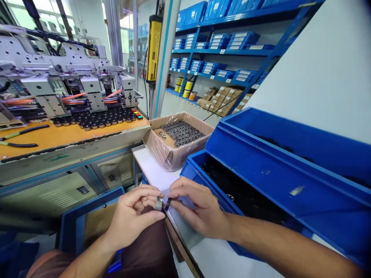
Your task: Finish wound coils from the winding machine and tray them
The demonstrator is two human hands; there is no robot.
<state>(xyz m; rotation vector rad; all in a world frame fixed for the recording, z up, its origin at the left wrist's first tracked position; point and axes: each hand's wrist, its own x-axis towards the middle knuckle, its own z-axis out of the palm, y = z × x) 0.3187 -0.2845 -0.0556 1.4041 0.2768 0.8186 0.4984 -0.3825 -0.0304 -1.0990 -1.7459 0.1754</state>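
My left hand point(131, 216) pinches a small silver metal ring point(159, 203) between thumb and fingers, low in the middle of the view. My right hand point(198, 208) pinches a small black ring point(168, 203) right beside it, the two parts almost touching. Both hands hover over the near edge of a white table point(150, 166). Just right of my right hand stands a blue bin point(232, 158) holding many small dark parts.
A plastic-lined cardboard box point(174, 148) of metal rings sits on the white table. At left an orange bench point(63, 135) carries a machine point(63, 85), rows of black parts and pliers. A second blue bin point(290, 131) stands behind; blue shelving point(226, 50) at back; another blue bin point(87, 220) below.
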